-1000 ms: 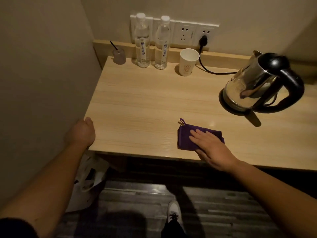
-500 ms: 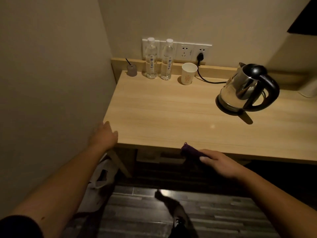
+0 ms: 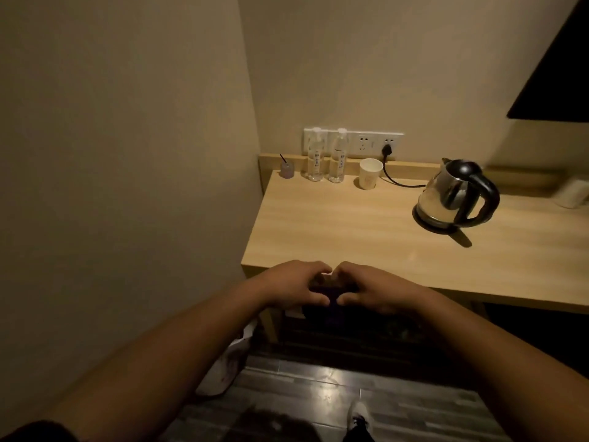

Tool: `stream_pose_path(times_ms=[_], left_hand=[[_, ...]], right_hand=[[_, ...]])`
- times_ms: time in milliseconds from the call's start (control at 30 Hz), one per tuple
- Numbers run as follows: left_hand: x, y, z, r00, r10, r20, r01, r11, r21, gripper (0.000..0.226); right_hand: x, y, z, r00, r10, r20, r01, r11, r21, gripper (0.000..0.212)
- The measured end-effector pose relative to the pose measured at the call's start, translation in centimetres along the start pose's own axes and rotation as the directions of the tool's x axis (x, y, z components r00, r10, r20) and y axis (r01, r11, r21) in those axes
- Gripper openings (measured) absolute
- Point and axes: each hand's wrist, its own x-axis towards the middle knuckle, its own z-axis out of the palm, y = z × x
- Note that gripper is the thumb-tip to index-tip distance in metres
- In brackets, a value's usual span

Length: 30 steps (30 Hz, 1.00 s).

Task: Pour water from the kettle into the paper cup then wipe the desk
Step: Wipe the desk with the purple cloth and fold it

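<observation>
**Cloth gathered off the bench edge**

A dark purple cloth [image 3: 322,309] is held between the left hand [image 3: 294,287] and right hand [image 3: 376,290], both closed on it just off the bench [image 3: 350,231]. It is best folded flat before wiping. The kettle [image 3: 454,194] and paper cup [image 3: 369,173] are left standing well apart.

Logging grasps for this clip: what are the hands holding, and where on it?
Both the left hand and right hand grip the purple cloth by its upper edge, off the desk.
</observation>
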Motion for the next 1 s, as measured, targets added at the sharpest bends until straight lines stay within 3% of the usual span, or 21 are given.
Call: stream_pose_path(times_ms=[167,333,533,667,800,1000], left_hand=[[0.4,0.4,-2.2,0.996,0.062,0.057,-0.07,0.986,0.154,0.028],[3.9,-1.5,-4.1,0.997,0.051,0.055,-0.061,0.977,0.204,0.023],[10.3,-6.5,-5.9,0.999,-0.038,-0.016,0.041,0.972,0.232,0.019],[14.5,-10.0,-7.1,0.975,-0.083,-0.208,0.136,0.958,0.253,0.015],[18.7,-13.5,-8.1,0.901,-0.127,-0.414,0.257,0.926,0.275,0.012],[24.0,-18.8,-7.2,0.864,-0.111,-0.49,0.312,0.883,0.35,0.016]], right_hand=[[0.5,-0.9,-1.7,0.998,-0.035,-0.051,0.033,0.999,-0.031,0.027],[3.6,2.0,-4.6,0.999,-0.049,0.021,0.052,0.979,-0.199,0.024],[10.9,8.2,-8.5,0.996,-0.026,0.091,0.045,0.974,-0.221,0.023],[17.2,10.1,-11.0,0.995,-0.077,-0.067,0.056,0.959,-0.279,0.016],[23.2,11.0,-11.8,0.924,-0.218,-0.315,0.073,0.907,-0.414,0.014],[29.3,14.0,-10.1,0.862,-0.349,-0.368,0.073,0.803,-0.592,0.016]])
